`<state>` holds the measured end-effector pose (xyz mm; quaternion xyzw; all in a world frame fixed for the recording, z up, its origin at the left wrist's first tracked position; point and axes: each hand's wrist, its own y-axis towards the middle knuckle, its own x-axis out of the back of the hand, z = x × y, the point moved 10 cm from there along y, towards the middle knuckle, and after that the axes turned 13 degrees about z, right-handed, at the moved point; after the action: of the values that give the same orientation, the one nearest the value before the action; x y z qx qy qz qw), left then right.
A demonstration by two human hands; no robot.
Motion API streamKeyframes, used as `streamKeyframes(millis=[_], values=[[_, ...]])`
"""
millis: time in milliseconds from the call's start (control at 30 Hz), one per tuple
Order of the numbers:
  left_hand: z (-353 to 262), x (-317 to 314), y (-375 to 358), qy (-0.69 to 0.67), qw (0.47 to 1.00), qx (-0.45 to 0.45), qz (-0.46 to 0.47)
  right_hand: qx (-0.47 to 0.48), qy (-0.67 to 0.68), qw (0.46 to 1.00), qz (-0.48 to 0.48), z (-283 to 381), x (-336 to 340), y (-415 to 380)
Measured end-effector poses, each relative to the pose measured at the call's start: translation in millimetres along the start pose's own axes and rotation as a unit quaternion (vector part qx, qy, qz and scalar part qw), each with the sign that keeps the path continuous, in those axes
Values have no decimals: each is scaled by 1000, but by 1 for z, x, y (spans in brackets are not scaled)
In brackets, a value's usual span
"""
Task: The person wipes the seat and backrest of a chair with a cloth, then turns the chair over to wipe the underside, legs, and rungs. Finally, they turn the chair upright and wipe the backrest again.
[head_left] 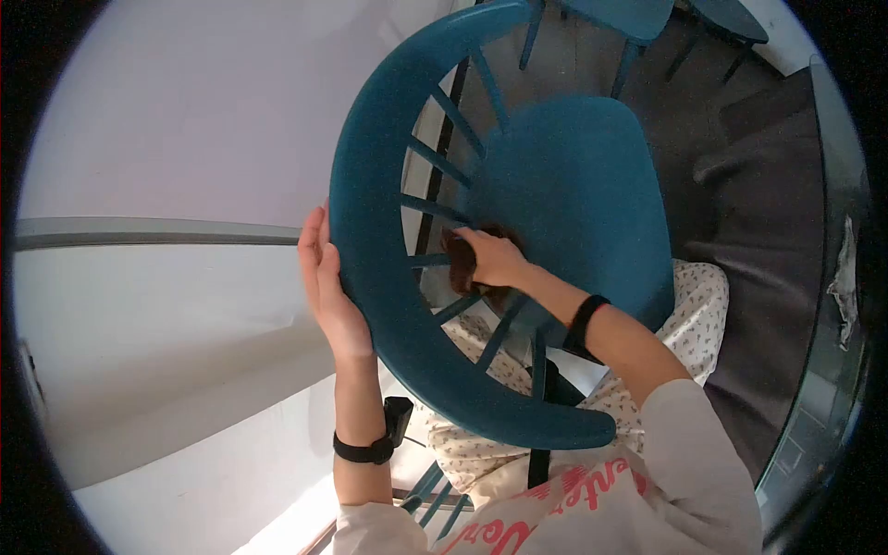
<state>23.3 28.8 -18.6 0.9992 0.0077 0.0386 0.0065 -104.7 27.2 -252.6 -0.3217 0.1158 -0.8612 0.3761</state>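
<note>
A teal wooden chair [365, 185] with a curved back rail and several thin spindles fills the middle of the view, its rounded seat [578, 185] to the right of the rail. My left hand [335, 310] rests against the outer side of the back rail, fingers stretched out and palm touching the wood. Inside the back, my right hand [495, 259] is closed on a brown cloth [462, 264], which lies against the spindles close to the seat. Part of the cloth is hidden behind my fingers and wrist.
A white wall [185, 139] with a grey horizontal strip [166, 233] runs along the left. More teal chairs [629, 18] stand at the top right. Dark draped fabric [768, 203] and a glass-like edge [805, 370] are on the right. Teal slats [435, 499] show at the bottom.
</note>
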Motion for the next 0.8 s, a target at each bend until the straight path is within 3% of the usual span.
streamKeyframes(millis=[67,100,167,233,300,367,433,533,600,800], values=[[-3,1,-1,3,1000,-6,-6,66,135,988,-39,-14,18,-5],[-4,0,-1,-2,1000,-11,-5,66,127,989,-44,-10,31,-8],[-4,0,-2,-16,1000,-18,-7,116,246,954,-127,8,78,-30],[-4,0,-2,-37,999,-20,2,110,213,954,-180,39,106,-31],[-6,1,-4,-40,999,-28,11,190,111,944,-245,93,130,-34],[-10,1,-4,-41,998,-41,21,112,6,970,-214,113,116,-12],[-13,-1,-5,-26,998,-56,16,98,36,979,-173,105,101,-5],[-13,-2,-8,-45,997,-55,11,61,-34,980,-184,68,67,8],[-13,0,-9,-56,997,-52,7,-34,-17,992,-124,19,45,26],[-14,0,-10,-54,996,-70,27,-60,-60,991,-108,-40,60,42]])
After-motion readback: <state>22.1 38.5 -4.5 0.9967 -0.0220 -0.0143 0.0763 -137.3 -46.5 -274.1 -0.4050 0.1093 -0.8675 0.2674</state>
